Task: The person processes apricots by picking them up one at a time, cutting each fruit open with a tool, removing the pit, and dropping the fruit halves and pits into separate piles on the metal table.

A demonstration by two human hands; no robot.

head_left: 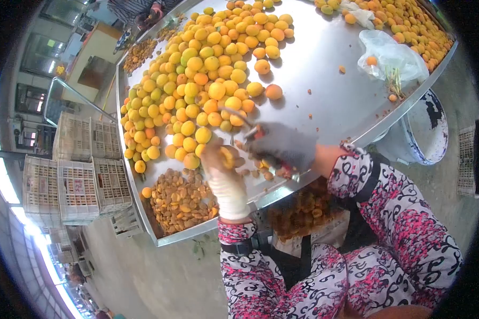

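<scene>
My left hand (225,175), in a white glove stained brown at the fingers, is closed around an apricot (228,157); motion blurs the fingers. My right hand (283,144), in a dark grey glove, grips a knife (237,115) whose blade points up and left over the fruit. A large heap of whole apricots (194,64) lies just beyond both hands on the metal table (324,80). Left of my left hand is a pile of brown pits (183,202). Below the table edge, in front of my lap, sits a container of cut apricots (303,212).
A clear plastic bag (386,50) and more apricots (415,29) lie at the table's far right. A white bucket (423,130) stands beside the right edge. Stacked plastic crates (77,186) are on the left. Another person (138,10) is at the far left edge.
</scene>
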